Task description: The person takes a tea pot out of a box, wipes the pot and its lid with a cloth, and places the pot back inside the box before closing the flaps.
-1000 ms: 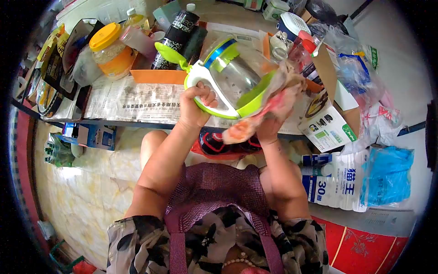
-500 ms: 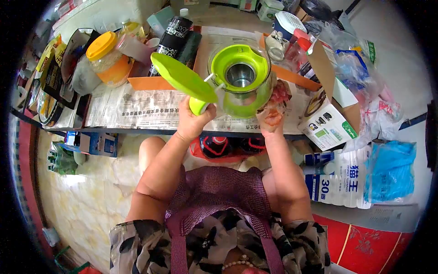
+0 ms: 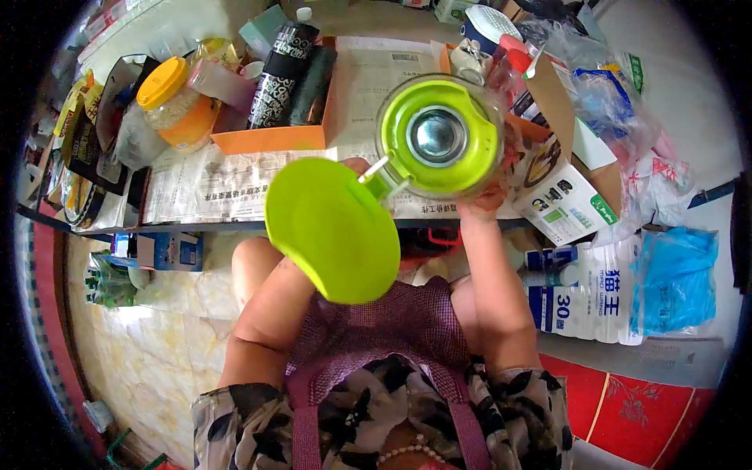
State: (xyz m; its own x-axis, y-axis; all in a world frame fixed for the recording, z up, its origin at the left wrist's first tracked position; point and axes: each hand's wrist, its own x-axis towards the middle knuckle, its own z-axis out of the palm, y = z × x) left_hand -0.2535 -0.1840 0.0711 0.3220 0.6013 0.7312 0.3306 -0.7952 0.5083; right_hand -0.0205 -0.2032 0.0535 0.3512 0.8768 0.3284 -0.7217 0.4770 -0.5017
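A clear jug (image 3: 486, 168) with a bright green rim is tipped so its opening and shiny metal inside face me. Its green lid (image 3: 337, 231) hangs open on the hinge, toward my lap. My left hand (image 3: 356, 164) is closed at the handle side, mostly hidden behind the lid. Against the jug's lower right side is my right hand (image 3: 487, 200), its fingers curled around a reddish cloth (image 3: 511, 153), seen partly through and beside the jug.
Newspaper (image 3: 227, 184) covers the table. At the left are an orange box (image 3: 270, 141) with black bottles and a yellow-lidded jar (image 3: 176, 110). An open carton (image 3: 568, 200) and plastic bags (image 3: 619, 117) lie to the right. Below them is a blue package (image 3: 677, 282).
The jug has swung from lying sideways to facing me with its opening, and moved right. The lid has dropped toward my lap, covering my left hand. My right hand has moved to the jug's lower right side.
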